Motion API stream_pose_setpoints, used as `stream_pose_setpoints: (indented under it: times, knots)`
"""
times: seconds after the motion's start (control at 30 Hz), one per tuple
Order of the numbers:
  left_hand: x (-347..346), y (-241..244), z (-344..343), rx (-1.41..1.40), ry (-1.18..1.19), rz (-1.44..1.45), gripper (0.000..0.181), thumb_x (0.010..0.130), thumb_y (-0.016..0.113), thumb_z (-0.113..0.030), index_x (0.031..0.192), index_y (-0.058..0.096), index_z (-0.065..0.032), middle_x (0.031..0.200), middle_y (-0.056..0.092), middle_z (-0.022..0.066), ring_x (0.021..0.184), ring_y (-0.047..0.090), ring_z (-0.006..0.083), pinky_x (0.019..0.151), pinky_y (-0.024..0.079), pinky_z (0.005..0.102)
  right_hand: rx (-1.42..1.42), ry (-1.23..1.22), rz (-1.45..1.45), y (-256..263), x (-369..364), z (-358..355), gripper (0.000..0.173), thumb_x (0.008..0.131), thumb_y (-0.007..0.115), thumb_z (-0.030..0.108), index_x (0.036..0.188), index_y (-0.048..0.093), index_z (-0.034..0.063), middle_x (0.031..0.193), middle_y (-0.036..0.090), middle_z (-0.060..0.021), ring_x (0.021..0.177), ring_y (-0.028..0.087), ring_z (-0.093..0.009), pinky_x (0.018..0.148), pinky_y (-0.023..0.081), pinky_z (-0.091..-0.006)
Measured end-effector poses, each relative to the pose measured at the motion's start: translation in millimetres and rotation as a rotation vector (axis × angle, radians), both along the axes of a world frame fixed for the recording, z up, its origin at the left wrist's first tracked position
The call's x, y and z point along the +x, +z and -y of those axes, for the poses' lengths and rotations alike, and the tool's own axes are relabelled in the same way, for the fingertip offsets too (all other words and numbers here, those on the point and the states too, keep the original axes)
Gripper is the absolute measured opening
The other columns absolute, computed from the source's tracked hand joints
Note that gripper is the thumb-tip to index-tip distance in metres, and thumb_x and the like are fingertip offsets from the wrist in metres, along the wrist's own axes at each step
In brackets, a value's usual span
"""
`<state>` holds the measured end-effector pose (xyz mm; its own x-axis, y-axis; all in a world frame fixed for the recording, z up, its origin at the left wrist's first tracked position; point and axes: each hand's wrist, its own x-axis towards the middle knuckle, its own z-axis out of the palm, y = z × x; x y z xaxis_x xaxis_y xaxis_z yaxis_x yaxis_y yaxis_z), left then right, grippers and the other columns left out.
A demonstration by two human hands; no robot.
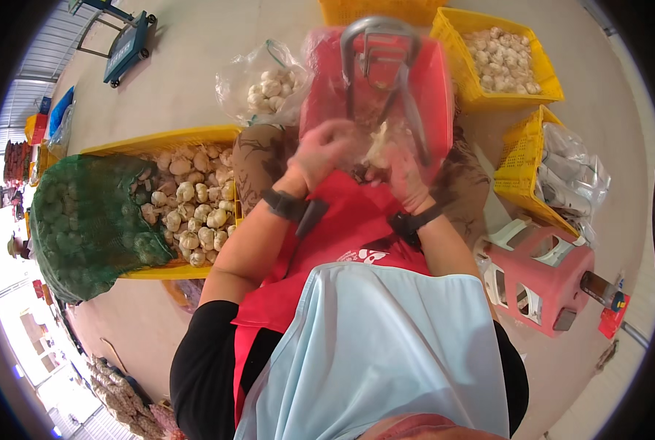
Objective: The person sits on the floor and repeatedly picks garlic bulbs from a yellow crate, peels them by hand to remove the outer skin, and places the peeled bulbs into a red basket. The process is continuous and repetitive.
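Note:
Both my hands are blurred over the near end of a red plastic bin (437, 99) between my knees. My right hand (407, 176) is closed around a pale, ragged garlic bulb (379, 146), partly hidden by the fingers. Just to its left, my left hand (324, 146) is raised with curled fingers; whether it holds anything cannot be told. A bent grey metal tube frame (379, 25) stands in the bin. To the left, a yellow crate (162, 140) holds unpeeled garlic bulbs (195, 212), partly spilling from a green mesh sack (85, 231).
A clear plastic bag of white garlic bulbs (269, 91) sits left of the bin. Right are a yellow crate of garlic (454, 69), another with plastic bags (517, 157), and a pink-and-white stool (558, 275) with a bottle (600, 289). A blue platform trolley (126, 49) stands far left.

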<state>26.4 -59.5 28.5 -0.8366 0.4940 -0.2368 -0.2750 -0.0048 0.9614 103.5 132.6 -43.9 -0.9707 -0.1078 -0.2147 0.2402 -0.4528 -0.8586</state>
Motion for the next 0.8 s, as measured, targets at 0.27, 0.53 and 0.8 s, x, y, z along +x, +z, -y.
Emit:
stream_pose_setpoints:
  times: [0.27,0.53,0.8]
  knots:
    - [46.7,-64.1,-25.4,-0.219,0.034,-0.263,0.045,0.093,0.062,-0.023,0.130,0.052,0.0013,0.110,0.061,0.0076,0.100,0.058,0.0145,0.089,0.048,0.0282,0.372,-0.371,-0.092,-10.5,-6.6,35.4,0.037,0.106,0.039,0.033,0.111,0.059,0.0026,0.102,0.064,-0.0102,0.092,0.062,-0.018,0.081,0.050,-0.0305]
    - [37.0,-72.8,-23.8,-0.082,0.279,-0.175,0.027,0.099,0.052,-0.021,0.107,0.061,0.0024,0.098,0.064,0.0078,0.089,0.058,0.0153,0.081,0.047,0.0289,1.175,-0.282,-0.276,12.7,-1.4,33.9,0.018,0.096,0.046,0.008,0.108,0.059,0.0032,0.085,0.062,-0.0166,0.076,0.062,-0.037,0.070,0.049,-0.0393]
    - [12.9,-100.2,-17.6,0.088,0.314,0.171,0.023,0.099,0.056,-0.024,0.106,0.062,-0.0026,0.097,0.065,0.0043,0.087,0.062,0.0124,0.077,0.050,0.0274,0.661,0.118,-0.145,36.7,5.0,29.2,0.035,0.093,0.059,0.012,0.127,0.054,0.0059,0.091,0.065,-0.0092,0.079,0.064,-0.028,0.069,0.051,-0.0386]
